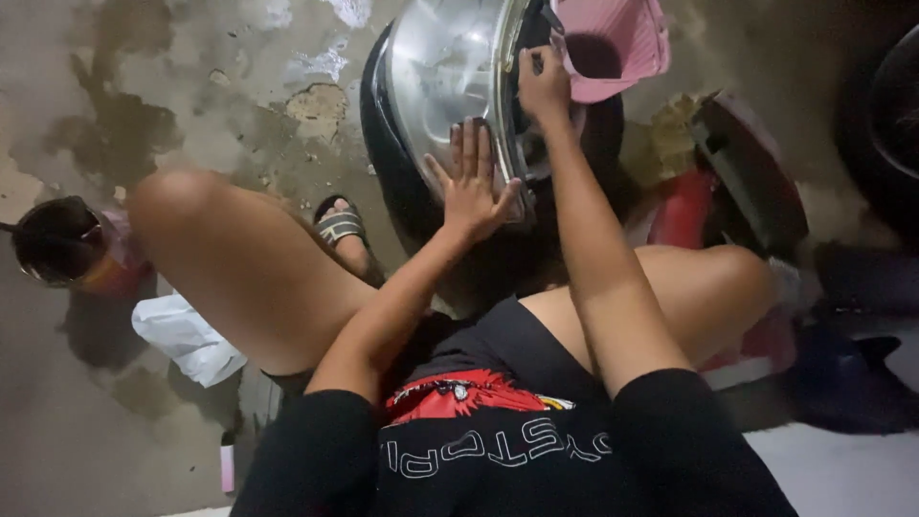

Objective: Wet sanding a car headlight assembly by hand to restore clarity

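Flat left hand point(471, 187) fingers on headlight point(450, 72)

The person wears a black short-sleeved T-shirt point(498, 450) with white outlined lettering across the chest and a red, jagged graphic above it. Both arms are bare below the sleeves, and both hands are bare too. The legs are bare; one foot wears a dark strapped sandal point(340, 226) with pale stripes

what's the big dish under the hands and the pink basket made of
Dish: likely polished metal, silvery with bright glare and a black rim. Pink basket: probably matte plastic, with a ribbed wall. Left hand lies flat on the dish; right hand touches its edge.
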